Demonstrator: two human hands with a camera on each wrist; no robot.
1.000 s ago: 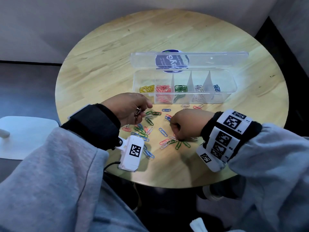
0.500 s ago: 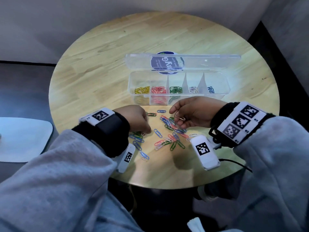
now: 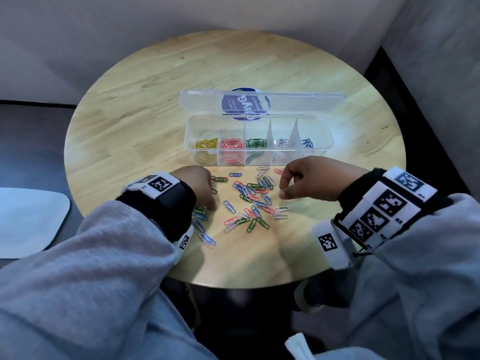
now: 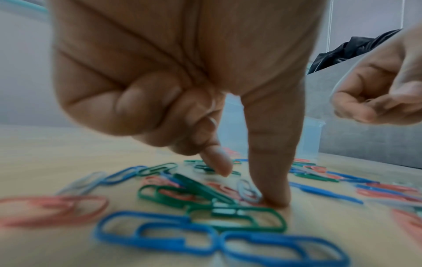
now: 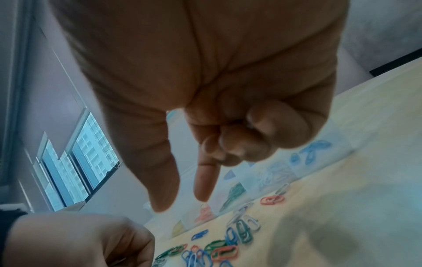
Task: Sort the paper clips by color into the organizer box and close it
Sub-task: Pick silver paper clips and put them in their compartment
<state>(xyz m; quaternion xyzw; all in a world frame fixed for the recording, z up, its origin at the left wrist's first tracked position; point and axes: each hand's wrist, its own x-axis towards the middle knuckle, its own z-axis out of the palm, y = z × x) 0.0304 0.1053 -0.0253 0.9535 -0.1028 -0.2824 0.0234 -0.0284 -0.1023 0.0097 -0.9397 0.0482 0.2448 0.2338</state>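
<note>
The clear organizer box (image 3: pixel 323 149) stands open at the table's middle, lid (image 3: pixel 298 105) tipped back. Its compartments hold yellow, red, green, white and blue clips, left to right. Loose paper clips (image 3: pixel 253 196) of mixed colours lie in front of it. My left hand (image 3: pixel 211 206) is down on the pile's left side. In the left wrist view its thumb (image 4: pixel 275 200) presses beside a pale clip (image 4: pixel 248 191), and a wire loop (image 4: pixel 213 121) peeks from its curled fingers. My right hand (image 3: pixel 283 187) hovers over the pile's right side, thumb and forefinger apart, other fingers curled round a thin pale clip (image 4: pixel 367 100).
The round wooden table (image 3: pixel 155 113) ends just below my wrists. A white seat (image 3: pixel 26 219) stands off its left side. A blue sticker (image 3: pixel 245 103) shows through the lid. Grey walls close in behind and to the right.
My left hand came down from holding clips in the air to the pile. My right hand lifted off the pile with a pale clip and drifted right, its thumb and forefinger now parted.
</note>
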